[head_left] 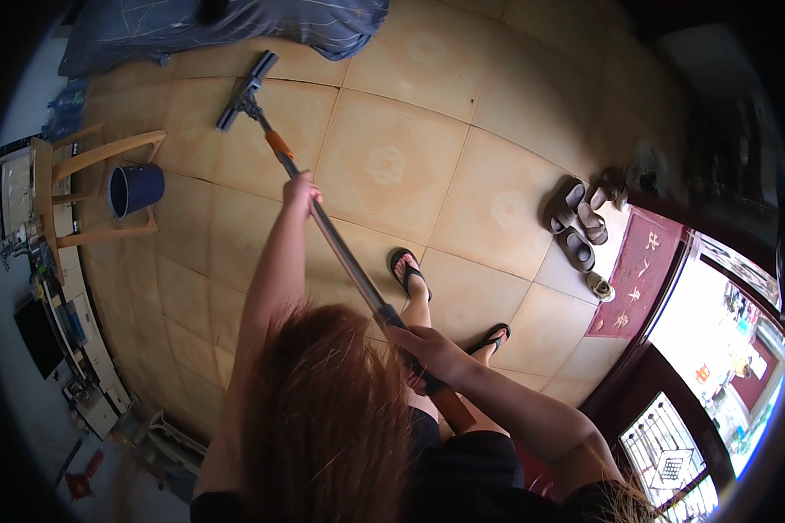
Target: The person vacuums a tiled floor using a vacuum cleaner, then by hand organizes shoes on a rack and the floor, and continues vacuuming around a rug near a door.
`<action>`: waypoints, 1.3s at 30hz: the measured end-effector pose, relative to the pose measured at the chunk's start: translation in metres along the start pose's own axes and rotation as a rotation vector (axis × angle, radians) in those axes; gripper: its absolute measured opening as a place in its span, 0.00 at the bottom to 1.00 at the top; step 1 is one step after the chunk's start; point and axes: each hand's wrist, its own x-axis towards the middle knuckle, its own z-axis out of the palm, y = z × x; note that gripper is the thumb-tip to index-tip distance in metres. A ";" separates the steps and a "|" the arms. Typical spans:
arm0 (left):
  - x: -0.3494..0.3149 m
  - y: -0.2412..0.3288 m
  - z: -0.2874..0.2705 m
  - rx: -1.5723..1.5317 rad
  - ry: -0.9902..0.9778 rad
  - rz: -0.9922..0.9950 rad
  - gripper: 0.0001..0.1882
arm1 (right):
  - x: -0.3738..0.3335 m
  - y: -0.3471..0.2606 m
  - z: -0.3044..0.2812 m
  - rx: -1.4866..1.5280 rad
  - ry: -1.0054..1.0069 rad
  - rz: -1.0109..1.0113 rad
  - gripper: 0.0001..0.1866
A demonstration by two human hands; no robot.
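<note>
A long-handled mop [347,261] slants across the view, its grey pole marked with an orange sleeve near the head and an orange grip at my end. My left hand [301,192] is wrapped round the lower pole, just above the orange sleeve, with that arm stretched out. Closer to my body, my right hand [420,347] grips the dark upper part of the handle. The narrow grey mop head [246,91] rests on the beige tiled floor [391,144] at the far left. Hair hides part of my left upper arm.
A blue bin [136,189] stands by a wooden chair [105,161] on the left. Dark blue cloth [227,28] hangs down to the floor at the far edge. Sandals and slippers [576,222] lie beside a red doormat [630,275] at the open doorway on the right.
</note>
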 end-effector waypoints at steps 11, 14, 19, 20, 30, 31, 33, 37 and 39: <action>-0.038 -0.076 0.040 -0.023 -0.004 0.004 0.13 | -0.036 0.063 -0.065 0.049 0.029 -0.064 0.17; -0.095 -0.143 0.076 -0.012 0.037 -0.007 0.13 | -0.075 0.126 -0.111 0.056 0.055 -0.076 0.15; -0.211 -0.274 0.124 0.005 0.011 0.038 0.12 | -0.175 0.240 -0.173 0.090 0.153 -0.021 0.15; -0.240 -0.298 0.131 -0.219 -0.147 -0.129 0.11 | -0.199 0.267 -0.182 0.127 0.172 -0.021 0.15; -0.481 -0.418 0.168 0.022 -0.261 -0.286 0.08 | -0.374 0.420 -0.155 0.332 0.479 0.094 0.17; -0.482 -0.417 0.167 0.026 -0.281 -0.280 0.08 | -0.373 0.422 -0.149 0.339 0.487 0.073 0.17; -0.461 -0.400 0.163 0.031 -0.289 -0.319 0.08 | -0.361 0.409 -0.141 0.344 0.497 0.051 0.18; -0.387 -0.337 0.162 0.141 -0.201 -0.270 0.12 | -0.292 0.358 -0.126 0.243 0.396 -0.014 0.18; -0.353 -0.299 0.162 0.182 -0.196 -0.223 0.13 | -0.268 0.322 -0.119 0.204 0.320 -0.054 0.19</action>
